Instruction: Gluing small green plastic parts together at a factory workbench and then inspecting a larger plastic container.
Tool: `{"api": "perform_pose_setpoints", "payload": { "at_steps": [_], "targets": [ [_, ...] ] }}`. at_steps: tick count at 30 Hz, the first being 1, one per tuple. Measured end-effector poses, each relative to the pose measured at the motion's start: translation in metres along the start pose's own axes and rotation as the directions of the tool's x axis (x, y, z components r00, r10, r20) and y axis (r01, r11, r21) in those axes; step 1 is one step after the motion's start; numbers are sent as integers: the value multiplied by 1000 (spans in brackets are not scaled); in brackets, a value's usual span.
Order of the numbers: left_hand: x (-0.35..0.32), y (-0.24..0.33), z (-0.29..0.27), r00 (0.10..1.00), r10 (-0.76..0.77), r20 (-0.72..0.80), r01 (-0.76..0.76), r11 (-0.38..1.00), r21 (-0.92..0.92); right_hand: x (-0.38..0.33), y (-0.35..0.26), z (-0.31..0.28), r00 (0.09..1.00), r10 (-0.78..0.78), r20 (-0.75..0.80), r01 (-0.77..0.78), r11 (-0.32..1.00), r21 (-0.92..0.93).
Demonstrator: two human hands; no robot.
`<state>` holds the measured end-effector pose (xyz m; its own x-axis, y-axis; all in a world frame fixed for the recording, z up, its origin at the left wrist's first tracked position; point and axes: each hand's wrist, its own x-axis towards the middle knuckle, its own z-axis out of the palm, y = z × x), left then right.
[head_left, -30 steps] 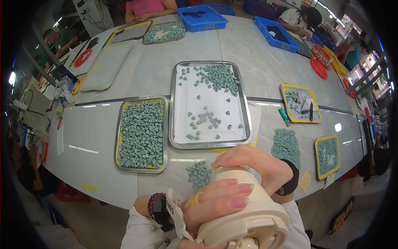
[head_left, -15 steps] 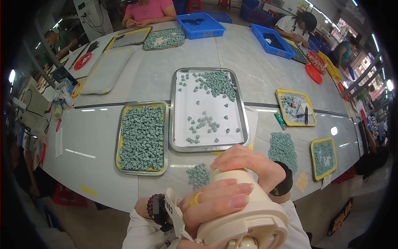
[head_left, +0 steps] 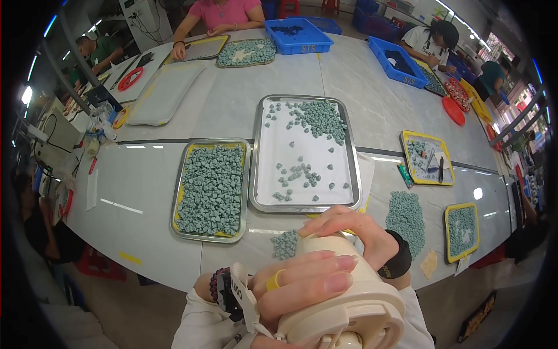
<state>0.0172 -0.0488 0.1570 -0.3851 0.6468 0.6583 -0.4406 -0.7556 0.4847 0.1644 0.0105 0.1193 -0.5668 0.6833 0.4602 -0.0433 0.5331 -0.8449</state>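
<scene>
A cream lidded travel cup [head_left: 372, 283] lies tilted between my hands, its lid toward me and its base pointing away. My left hand [head_left: 302, 282], with a yellow ring on one finger, wraps round its side; a cream strap [head_left: 247, 299] hangs by that wrist. My right hand [head_left: 354, 225] is curled over the cup's far end, its fingertips bent on the base. Just beyond the cup lies a small pile of grey-green pieces [head_left: 285, 244]. A steel tray [head_left: 256, 168] lined with white paper holds scattered pieces of the same kind.
Left of it, a smaller steel tray [head_left: 176, 215] is full of pieces. At right lie a loose pile [head_left: 406, 218], a yellow-rimmed tool tray [head_left: 452, 157] and another yellow-rimmed tray [head_left: 476, 224]. Blue bins [head_left: 302, 46] and co-workers [head_left: 436, 41] are across the table.
The view has shifted slightly, so the table's things appear farther right. My hands keep their hold on the cup. The person in pink has reached one hand toward a tray.
</scene>
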Motion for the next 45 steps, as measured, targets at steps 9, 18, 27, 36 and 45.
{"api": "perform_pose_setpoints", "payload": {
  "at_steps": [9, 18, 27, 36, 45],
  "targets": [
    [-7, -29, 28, 981, 157, -111, -156, 988, 17, 1, 1, -4, 999, 24, 48, -20, 997, -73],
    [35, 29, -10, 840, -359, 407, 165, 883, 440, 5, -7, -4, 996, -47, 78, 52, 996, -69],
    [-5, -21, 34, 960, 205, -191, -191, 978, 86, 6, -8, -14, 992, -55, 111, 63, 996, -68],
    [20, 5, -6, 982, 104, 156, -111, 993, 35, 3, -3, -11, 996, -28, 84, 34, 997, -75],
    [-2, -46, 6, 940, 340, -11, -339, 933, -119, 3, 3, -6, 999, -11, 46, 12, 1000, -12]
  ]
}}
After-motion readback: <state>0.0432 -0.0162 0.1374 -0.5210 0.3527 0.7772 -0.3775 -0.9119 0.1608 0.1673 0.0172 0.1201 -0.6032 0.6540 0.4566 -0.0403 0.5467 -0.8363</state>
